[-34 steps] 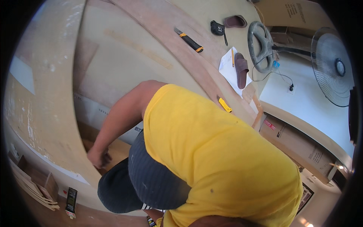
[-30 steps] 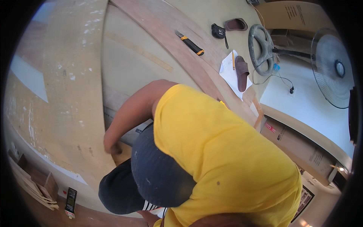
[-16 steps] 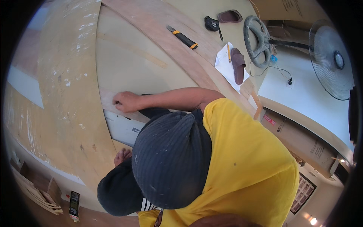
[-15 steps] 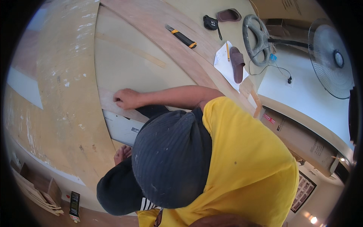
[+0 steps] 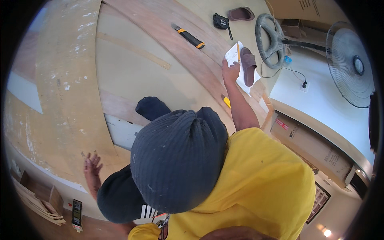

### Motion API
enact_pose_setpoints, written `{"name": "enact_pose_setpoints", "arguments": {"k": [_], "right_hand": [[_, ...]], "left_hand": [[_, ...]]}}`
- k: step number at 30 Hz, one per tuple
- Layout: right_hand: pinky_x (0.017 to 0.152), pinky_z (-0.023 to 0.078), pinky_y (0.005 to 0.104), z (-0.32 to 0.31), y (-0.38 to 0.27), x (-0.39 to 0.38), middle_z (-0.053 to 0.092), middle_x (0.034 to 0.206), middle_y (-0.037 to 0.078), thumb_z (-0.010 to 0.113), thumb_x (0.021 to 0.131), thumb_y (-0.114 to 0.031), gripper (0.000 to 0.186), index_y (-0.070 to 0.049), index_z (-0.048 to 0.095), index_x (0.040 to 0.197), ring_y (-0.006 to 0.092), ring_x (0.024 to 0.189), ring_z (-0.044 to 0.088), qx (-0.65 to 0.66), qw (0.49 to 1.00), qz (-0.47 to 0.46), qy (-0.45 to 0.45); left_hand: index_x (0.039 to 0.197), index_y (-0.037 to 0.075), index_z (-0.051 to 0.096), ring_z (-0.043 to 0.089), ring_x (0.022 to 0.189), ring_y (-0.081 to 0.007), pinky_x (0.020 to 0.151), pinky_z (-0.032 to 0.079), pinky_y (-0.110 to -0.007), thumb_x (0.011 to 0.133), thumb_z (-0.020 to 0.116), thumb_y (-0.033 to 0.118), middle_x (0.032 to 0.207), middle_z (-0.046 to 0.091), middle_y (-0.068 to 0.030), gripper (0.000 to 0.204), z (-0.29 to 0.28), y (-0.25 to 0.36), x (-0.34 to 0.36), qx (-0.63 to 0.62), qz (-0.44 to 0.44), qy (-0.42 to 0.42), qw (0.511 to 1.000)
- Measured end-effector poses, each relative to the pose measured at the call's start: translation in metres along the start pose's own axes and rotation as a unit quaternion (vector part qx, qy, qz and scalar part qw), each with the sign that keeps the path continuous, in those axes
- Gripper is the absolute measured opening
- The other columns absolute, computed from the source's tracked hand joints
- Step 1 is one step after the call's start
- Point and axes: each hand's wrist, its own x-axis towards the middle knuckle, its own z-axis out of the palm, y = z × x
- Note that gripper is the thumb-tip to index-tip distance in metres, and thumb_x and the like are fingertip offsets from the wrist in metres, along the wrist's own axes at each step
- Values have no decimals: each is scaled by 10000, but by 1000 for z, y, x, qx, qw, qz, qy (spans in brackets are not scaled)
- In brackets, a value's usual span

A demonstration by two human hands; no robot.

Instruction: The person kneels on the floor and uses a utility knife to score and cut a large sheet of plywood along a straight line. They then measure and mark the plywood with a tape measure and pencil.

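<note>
My right hand (image 5: 231, 73) reaches out to the white paper (image 5: 229, 57), thumb and fingers apart at its edge. Beside the thumb lies a yellow pencil (image 5: 239, 52), with a purple slipper (image 5: 249, 68) on the same sheet. My left hand (image 5: 93, 166) is open over the large tan wood sheet (image 5: 68, 128), fingers spread, holding nothing. Between my arms rises a dome of dark ribbed cloth (image 5: 176, 160), which hides much of the work surface. A black-and-orange snap-off knife (image 5: 190, 37) rests on a pinkish wood strip (image 5: 152, 28), out of both hands.
A black tape measure (image 5: 221, 21) and the other slipper (image 5: 241, 13) are at the top. On the right stands a fan (image 5: 357, 66), its cord trailing. Near my right forearm a yellow tool (image 5: 226, 101) shows partly. A wooden box (image 5: 42, 192) sits lower left.
My right hand has swung from the board in front of me up and right to the paper. My left hand has moved left, out from beside the dark cloth, and its fingers have spread.
</note>
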Motion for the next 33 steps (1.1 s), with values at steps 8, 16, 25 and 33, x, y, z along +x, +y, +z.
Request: {"name": "enact_pose_setpoints", "arguments": {"k": [8,16,25,33], "right_hand": [[811,538,482,6,12,11,698,926,249,701,821,-388,440,42,677,913,405,896,689,-86,986,-35,-138],[821,537,465,41,-13,76,700,951,283,603,805,-336,418,58,712,891,418,895,689,-84,981,16,-175],[774,527,446,63,-63,125,696,848,209,634,851,-349,322,-48,718,927,384,835,679,43,936,-302,-177],[1103,390,470,91,-108,209,501,1357,266,746,681,-148,929,-31,310,1492,426,1297,465,-235,887,-301,-260]], "left_hand": [[1426,17,483,605,1175,-280,967,473,-392,972,629,389,1268,622,-205,605,-8,131,30,326,95,35,940],[1393,-12,505,632,1101,-253,943,495,-360,975,648,272,1211,649,-239,525,11,122,57,383,163,40,908],[1395,35,516,644,1104,-329,944,505,-397,929,685,227,1237,647,-231,531,-10,77,48,455,117,105,877],[1455,77,404,279,1435,-424,1167,253,-538,724,845,243,1547,316,-220,870,48,-22,32,544,265,115,788]]}}
